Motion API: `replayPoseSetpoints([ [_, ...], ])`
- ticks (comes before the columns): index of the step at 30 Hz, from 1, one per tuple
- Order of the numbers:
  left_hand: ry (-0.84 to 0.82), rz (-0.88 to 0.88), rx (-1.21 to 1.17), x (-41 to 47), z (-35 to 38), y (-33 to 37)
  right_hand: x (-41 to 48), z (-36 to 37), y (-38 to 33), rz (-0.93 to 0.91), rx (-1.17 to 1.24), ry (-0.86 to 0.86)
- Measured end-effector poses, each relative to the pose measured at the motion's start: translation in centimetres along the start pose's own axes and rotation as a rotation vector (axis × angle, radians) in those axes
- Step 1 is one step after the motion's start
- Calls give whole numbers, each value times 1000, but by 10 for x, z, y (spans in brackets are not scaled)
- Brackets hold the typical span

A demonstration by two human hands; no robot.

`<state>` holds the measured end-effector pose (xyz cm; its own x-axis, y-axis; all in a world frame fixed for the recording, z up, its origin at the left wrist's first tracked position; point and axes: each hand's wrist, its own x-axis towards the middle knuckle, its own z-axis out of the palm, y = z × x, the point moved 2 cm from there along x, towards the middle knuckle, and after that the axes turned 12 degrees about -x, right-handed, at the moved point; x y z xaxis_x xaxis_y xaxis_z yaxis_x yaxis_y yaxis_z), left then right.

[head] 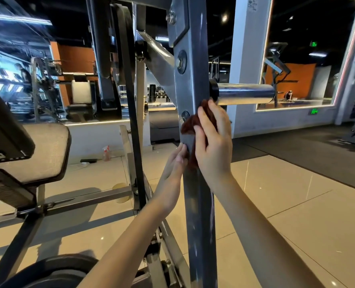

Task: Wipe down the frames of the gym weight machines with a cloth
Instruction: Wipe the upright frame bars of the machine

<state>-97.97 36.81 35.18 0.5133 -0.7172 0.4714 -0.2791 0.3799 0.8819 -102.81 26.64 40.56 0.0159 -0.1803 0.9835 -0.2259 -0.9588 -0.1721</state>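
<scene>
Glossy beige floor tiles spread under me, with a wall mirror beyond. Right in front stands the grey-blue upright post of the weight machine, bolted, its paint streaked and scuffed. To my left is its worn tan seat pad. A chrome plate peg juts to the right from the post. On the floor by the far wall stands a clear spray bottle with what looks like pale pinkish liquid inside. The cloth is dark reddish-brown and bunched, clasped to the post just below the peg by my right hand, fingers curved over it. My left hand touches the post's left edge by the cloth's hanging tail; I cannot tell whether it pinches it.
</scene>
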Motion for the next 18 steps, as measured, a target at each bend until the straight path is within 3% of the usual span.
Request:
replayPoseSetpoints([
  [5, 113, 83, 88, 10, -10, 21, -18, -5, 0, -10, -1, -31],
  [8, 98, 140, 110, 27, -14, 41, -46, -14, 3, -35, -1, -69],
  [15, 24, 179, 64, 50, -11, 43, 69, 3, -1, -83, 2, -12],
  [18, 37, 232, -17, 44, -10, 37, 62, 3, 3, -95, 6, -19],
])
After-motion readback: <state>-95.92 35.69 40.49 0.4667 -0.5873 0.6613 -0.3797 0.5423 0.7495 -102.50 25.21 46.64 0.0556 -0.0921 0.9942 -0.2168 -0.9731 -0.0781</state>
